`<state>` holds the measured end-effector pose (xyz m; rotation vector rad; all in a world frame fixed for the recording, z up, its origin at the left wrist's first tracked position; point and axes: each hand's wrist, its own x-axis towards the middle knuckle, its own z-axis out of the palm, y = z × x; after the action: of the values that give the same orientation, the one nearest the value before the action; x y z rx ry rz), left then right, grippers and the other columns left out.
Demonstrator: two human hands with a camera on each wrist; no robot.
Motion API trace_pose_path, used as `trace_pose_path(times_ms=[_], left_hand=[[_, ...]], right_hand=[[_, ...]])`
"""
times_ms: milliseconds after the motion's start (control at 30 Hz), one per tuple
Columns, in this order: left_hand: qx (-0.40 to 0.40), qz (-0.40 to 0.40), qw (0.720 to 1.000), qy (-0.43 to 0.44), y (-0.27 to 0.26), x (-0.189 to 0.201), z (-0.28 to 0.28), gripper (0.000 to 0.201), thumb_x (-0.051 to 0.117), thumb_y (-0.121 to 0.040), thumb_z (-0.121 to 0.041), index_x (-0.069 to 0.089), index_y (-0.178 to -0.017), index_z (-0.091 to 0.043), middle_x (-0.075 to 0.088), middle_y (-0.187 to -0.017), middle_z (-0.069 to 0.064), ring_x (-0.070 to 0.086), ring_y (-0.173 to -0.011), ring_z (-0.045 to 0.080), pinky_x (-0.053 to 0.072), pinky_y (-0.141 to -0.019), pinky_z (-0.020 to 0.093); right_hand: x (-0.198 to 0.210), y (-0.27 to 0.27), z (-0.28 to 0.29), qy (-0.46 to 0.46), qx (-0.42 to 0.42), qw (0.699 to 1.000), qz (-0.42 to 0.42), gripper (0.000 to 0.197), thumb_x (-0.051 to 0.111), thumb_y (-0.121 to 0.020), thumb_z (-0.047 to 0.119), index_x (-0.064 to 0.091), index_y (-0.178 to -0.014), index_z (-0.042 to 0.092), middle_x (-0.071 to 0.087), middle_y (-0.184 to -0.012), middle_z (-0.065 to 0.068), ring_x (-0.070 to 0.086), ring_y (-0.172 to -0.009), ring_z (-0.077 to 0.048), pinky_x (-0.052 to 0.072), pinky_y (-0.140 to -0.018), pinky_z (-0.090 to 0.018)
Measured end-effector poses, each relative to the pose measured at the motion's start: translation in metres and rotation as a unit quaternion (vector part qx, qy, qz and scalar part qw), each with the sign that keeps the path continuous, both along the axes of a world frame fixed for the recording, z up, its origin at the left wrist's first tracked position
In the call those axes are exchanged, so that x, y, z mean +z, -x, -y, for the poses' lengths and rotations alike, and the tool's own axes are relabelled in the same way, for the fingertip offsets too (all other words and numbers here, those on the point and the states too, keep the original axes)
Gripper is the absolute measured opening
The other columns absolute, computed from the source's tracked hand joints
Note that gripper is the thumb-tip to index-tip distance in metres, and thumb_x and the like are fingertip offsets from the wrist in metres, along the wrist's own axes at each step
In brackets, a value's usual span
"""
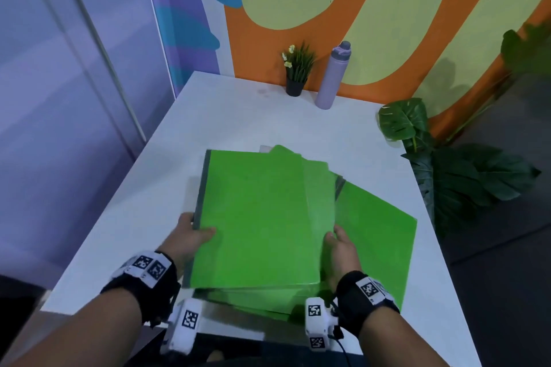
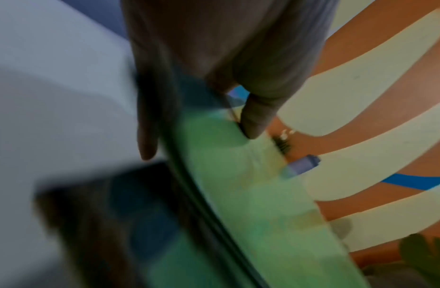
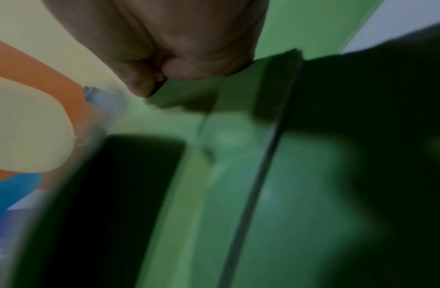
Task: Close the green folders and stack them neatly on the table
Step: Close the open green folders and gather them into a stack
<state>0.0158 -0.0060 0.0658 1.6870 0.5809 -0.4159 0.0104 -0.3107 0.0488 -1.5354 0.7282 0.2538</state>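
Several green folders lie fanned in a loose pile on the white table [image 1: 226, 116]. The top green folder [image 1: 259, 217], closed, with a dark spine on its left, is lifted at the near end between both hands. My left hand [image 1: 190, 235] grips its left edge, thumb on the cover and fingers underneath, as the blurred left wrist view shows with the thumb [image 2: 255, 120] on the green folder [image 2: 251, 194]. My right hand [image 1: 340, 247] grips the right edge, thumb on top. Another green folder [image 1: 378, 241] lies skewed below to the right. In the right wrist view, my right hand [image 3: 164, 58] pinches the green cover [image 3: 238, 194].
A small potted plant [image 1: 296, 71] and a lilac water bottle [image 1: 332, 76] stand at the table's far edge by the painted wall. Large-leaved plants [image 1: 447, 173] crowd the table's right side. A glass partition runs along the left.
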Motion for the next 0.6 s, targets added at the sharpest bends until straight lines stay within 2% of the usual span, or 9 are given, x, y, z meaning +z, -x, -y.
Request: trace_pose_path(times_ms=[67, 167, 233, 267, 333, 400, 433, 500, 600], left_hand=[[-0.004, -0.036, 0.999, 0.029, 0.010, -0.012, 0.001, 0.070, 0.072, -0.081, -0.018, 0.030, -0.138, -0.021, 0.052, -0.133, 0.013, 0.053, -0.119, 0.035, 0.042, -0.103, 0.055], [0.005, -0.035, 0.999, 0.015, 0.014, -0.020, -0.006, 0.060, 0.064, -0.086, -0.004, 0.035, -0.139, -0.010, 0.050, -0.133, 0.008, 0.044, -0.123, 0.027, 0.030, -0.112, 0.051], [0.010, -0.023, 1.000, -0.003, 0.014, -0.022, -0.010, 0.056, 0.062, -0.087, -0.002, 0.038, -0.137, -0.010, 0.050, -0.127, 0.006, 0.043, -0.123, 0.027, 0.030, -0.112, 0.051], [0.019, -0.017, 1.000, -0.011, 0.015, -0.022, -0.012, 0.055, 0.062, -0.088, -0.002, 0.038, -0.137, -0.010, 0.050, -0.126, 0.006, 0.044, -0.121, 0.028, 0.031, -0.111, 0.049], [0.038, -0.006, 0.998, -0.041, 0.015, -0.023, -0.013, 0.053, 0.062, -0.088, -0.001, 0.039, -0.135, -0.010, 0.052, -0.124, 0.007, 0.046, -0.113, 0.027, 0.035, -0.106, 0.046], [0.052, -0.019, 0.997, -0.061, 0.015, -0.030, -0.016, 0.056, 0.064, -0.086, -0.003, 0.038, -0.135, -0.009, 0.053, -0.128, 0.013, 0.049, -0.114, 0.032, 0.039, -0.104, 0.048], [0.057, -0.034, 0.996, -0.061, 0.016, -0.037, -0.018, 0.059, 0.066, -0.084, -0.004, 0.037, -0.136, -0.010, 0.052, -0.130, 0.014, 0.049, -0.118, 0.035, 0.039, -0.105, 0.050], [0.053, -0.061, 0.995, -0.064, 0.015, -0.056, -0.024, 0.069, 0.071, -0.078, -0.008, 0.034, -0.136, -0.013, 0.052, -0.133, 0.015, 0.049, -0.123, 0.038, 0.040, -0.105, 0.056], [0.039, -0.091, 0.993, -0.062, 0.011, -0.098, -0.034, 0.083, 0.078, -0.061, -0.013, 0.034, -0.132, -0.019, 0.055, -0.127, 0.016, 0.055, -0.114, 0.040, 0.047, -0.097, 0.058]], right_hand=[[0.002, 0.001, -0.015, -0.014, 0.042, 0.999, 0.009, 0.049, 0.038, -0.099, 0.013, 0.032, -0.147, 0.021, 0.031, -0.154, -0.003, 0.028, -0.141, -0.026, 0.023, -0.113, -0.046], [-0.005, -0.004, -0.021, 0.015, 0.102, 0.994, 0.025, 0.042, 0.035, -0.101, 0.022, 0.041, -0.142, 0.024, 0.038, -0.150, -0.001, 0.033, -0.138, -0.024, 0.025, -0.113, -0.043], [-0.017, -0.008, -0.018, 0.105, 0.167, 0.980, 0.032, 0.041, 0.032, -0.101, 0.028, 0.042, -0.141, 0.025, 0.042, -0.147, -0.004, 0.039, -0.135, -0.025, 0.030, -0.111, -0.040], [-0.024, -0.008, -0.015, 0.181, 0.219, 0.958, 0.029, 0.043, 0.031, -0.101, 0.030, 0.039, -0.143, 0.024, 0.042, -0.148, -0.005, 0.041, -0.133, -0.025, 0.032, -0.110, -0.038], [-0.042, -0.003, -0.005, 0.330, 0.324, 0.886, 0.027, 0.047, 0.031, -0.100, 0.032, 0.037, -0.145, 0.020, 0.044, -0.146, -0.007, 0.045, -0.128, -0.023, 0.037, -0.107, -0.038], [-0.058, 0.005, 0.009, 0.407, 0.394, 0.823, 0.035, 0.052, 0.027, -0.099, 0.041, 0.041, -0.141, 0.016, 0.047, -0.139, -0.007, 0.049, -0.121, -0.022, 0.041, -0.104, -0.038], [-0.064, 0.008, 0.017, 0.426, 0.411, 0.805, 0.037, 0.055, 0.023, -0.097, 0.045, 0.044, -0.139, 0.016, 0.048, -0.136, -0.006, 0.051, -0.117, -0.021, 0.042, -0.102, -0.039], [-0.065, 0.009, 0.037, 0.453, 0.421, 0.785, 0.035, 0.049, 0.027, -0.097, 0.043, 0.048, -0.135, 0.020, 0.049, -0.129, -0.002, 0.053, -0.111, -0.019, 0.045, -0.099, -0.041], [-0.058, -0.001, 0.064, 0.476, 0.398, 0.784, 0.016, 0.038, 0.037, -0.097, 0.033, 0.055, -0.126, 0.016, 0.052, -0.119, -0.005, 0.056, -0.101, -0.021, 0.047, -0.090, -0.037]])
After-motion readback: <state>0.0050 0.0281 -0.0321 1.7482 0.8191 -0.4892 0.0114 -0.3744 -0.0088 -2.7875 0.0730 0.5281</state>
